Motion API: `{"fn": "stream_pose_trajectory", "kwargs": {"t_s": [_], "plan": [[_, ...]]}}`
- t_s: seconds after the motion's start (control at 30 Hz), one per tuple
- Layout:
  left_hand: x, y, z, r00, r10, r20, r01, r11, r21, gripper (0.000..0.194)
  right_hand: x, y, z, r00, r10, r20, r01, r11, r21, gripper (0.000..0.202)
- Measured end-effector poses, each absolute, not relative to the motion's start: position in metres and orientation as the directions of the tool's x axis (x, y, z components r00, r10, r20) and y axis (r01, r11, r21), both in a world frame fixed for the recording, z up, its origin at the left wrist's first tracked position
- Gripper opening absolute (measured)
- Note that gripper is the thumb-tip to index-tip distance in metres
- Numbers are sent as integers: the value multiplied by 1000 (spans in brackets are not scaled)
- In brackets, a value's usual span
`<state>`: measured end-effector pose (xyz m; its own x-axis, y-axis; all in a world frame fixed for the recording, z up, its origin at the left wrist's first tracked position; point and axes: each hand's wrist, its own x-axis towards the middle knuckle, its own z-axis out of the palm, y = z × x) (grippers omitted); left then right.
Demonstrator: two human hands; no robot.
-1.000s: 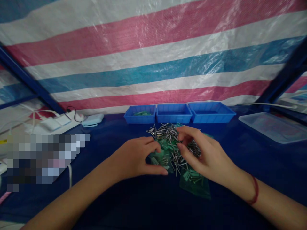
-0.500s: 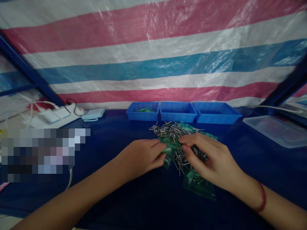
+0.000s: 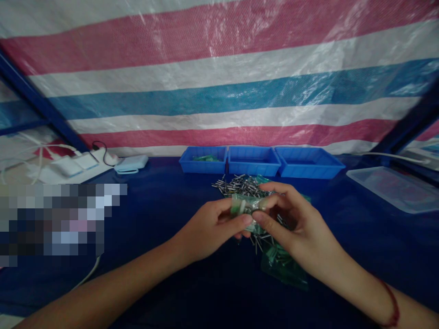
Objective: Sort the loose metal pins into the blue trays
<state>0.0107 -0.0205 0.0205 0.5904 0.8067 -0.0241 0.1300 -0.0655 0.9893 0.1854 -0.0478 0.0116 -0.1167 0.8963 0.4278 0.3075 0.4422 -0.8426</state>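
A small clear green-tinted plastic bag [image 3: 251,203] is held up between both hands, above a heap of metal pins that look like rivets [image 3: 236,185]. My left hand [image 3: 214,226] pinches its left side, thumb in front. My right hand [image 3: 298,219] grips its right side between thumb and fingers. What is inside the bag is too blurred to name. Another green bag [image 3: 284,267] with thin pieces in it lies on the table below my right hand. More green plastic shows behind the right fingers, and my right hand covers part of the heap.
Three blue bins [image 3: 254,161] stand in a row behind the heap; the left one holds a green bag [image 3: 206,158]. A clear plastic lid or tray [image 3: 394,189] lies at the right. At the left are a white power strip [image 3: 77,167] with cables and a light-blue case [image 3: 132,163].
The green bag has come up off the heap and now sits between both hands. My right hand has moved left to grip it, and my left thumb has come onto its front.
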Motion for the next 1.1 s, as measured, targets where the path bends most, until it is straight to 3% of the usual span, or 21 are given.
{"fn": "stream_pose_trajectory", "kwargs": {"t_s": [0.1,0.23,0.37,0.5,0.63,0.83,0.93,1.1], "plan": [[9,-20,21,550,835,19,139,-114,984,19,186,-47,12,-177,896,407,264,441,-858,25],[8,-24,25,527,849,50,146,-148,978,21,187,-51,14,-226,851,475,396,525,-753,6],[9,-23,22,519,852,62,36,-95,995,50,193,-56,19,-247,682,689,488,701,-520,16],[10,-20,20,559,823,-100,-42,149,988,71,201,-59,27,-345,498,796,526,805,-275,29],[10,-24,26,601,799,-29,-8,43,999,48,203,-61,31,-417,426,803,516,838,-176,33],[13,-30,30,501,862,77,-49,-61,997,26,197,-59,30,-410,516,752,506,815,-283,32],[12,-29,28,451,884,122,-27,-123,992,22,193,-58,27,-486,548,681,476,819,-320,29],[11,-29,24,465,878,116,-13,-124,992,19,189,-59,19,-447,623,642,467,774,-427,21]]}}
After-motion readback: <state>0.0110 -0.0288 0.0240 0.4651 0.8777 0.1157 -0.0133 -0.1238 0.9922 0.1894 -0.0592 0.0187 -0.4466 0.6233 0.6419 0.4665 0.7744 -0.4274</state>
